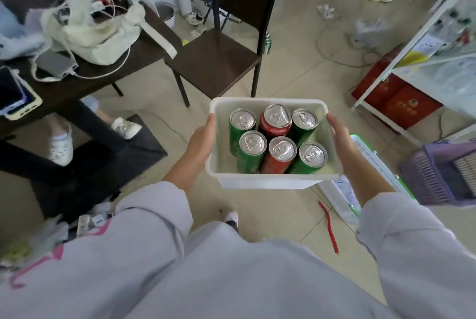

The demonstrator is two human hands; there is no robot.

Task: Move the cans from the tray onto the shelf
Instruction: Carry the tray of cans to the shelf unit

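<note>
I carry a white plastic tray (270, 181) in front of me, above the tiled floor. My left hand (202, 142) grips its left rim and my right hand (341, 139) grips its right rim. Several upright cans stand inside in two rows: green cans (242, 123) and red cans (277, 119) with silver tops. The white metal shelf (417, 48) stands at the right edge of the view, about a step away, with blurred goods on its boards.
A dark chair (221, 58) stands straight ahead. A dark table (85, 76) with a white bag and a phone is at the left, someone's feet under it. Red boxes (394, 100) sit under the shelf, a purple basket (443, 172) at the right.
</note>
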